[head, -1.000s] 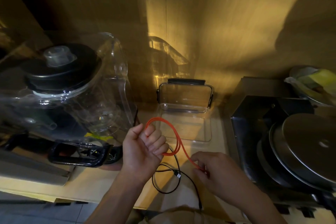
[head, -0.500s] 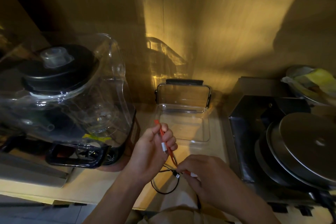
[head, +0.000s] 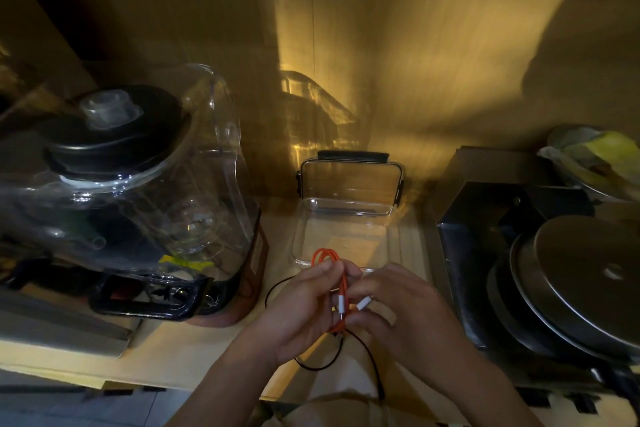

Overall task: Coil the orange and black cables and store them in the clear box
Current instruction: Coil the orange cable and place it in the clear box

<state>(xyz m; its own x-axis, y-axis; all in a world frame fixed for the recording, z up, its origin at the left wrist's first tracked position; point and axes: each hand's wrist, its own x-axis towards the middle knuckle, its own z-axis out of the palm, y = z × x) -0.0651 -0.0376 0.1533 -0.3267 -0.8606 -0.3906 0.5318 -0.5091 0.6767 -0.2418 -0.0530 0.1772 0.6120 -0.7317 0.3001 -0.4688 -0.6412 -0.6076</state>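
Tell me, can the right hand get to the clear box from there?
Probably yes. The clear box sits open just beyond the right hand, with nothing between them. But that hand is busy holding the orange cable with the left hand.

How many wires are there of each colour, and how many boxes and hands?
Orange wire: 1
Black wire: 1
Clear box: 1
Hands: 2, left hand and right hand
Total: 5
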